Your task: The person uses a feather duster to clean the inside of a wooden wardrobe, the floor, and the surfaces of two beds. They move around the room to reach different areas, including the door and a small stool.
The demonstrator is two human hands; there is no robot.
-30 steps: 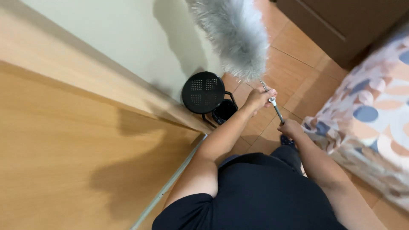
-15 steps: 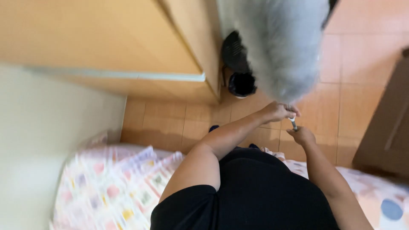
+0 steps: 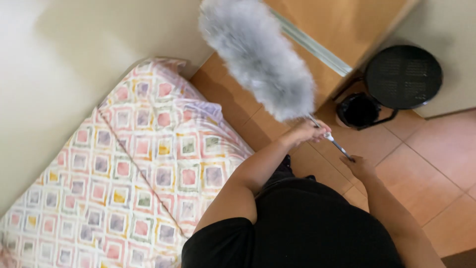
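A long fluffy grey duster (image 3: 258,54) points up and away from me, its head raised in front of the wooden wardrobe (image 3: 342,25). My left hand (image 3: 310,131) grips the thin metal handle right below the fluffy head. My right hand (image 3: 359,166) holds the lower end of the same handle. Both arms reach out over my black shirt.
A mattress with a pastel squares-patterned sheet (image 3: 129,173) lies on the left against a cream wall (image 3: 59,59). A black round stool (image 3: 402,77) and a small black bin (image 3: 357,110) stand at the right on the orange tiled floor (image 3: 436,168).
The view has swung round: the mattress now fills the left and the stool sits at the right. The duster stays raised, both hands still on its handle.
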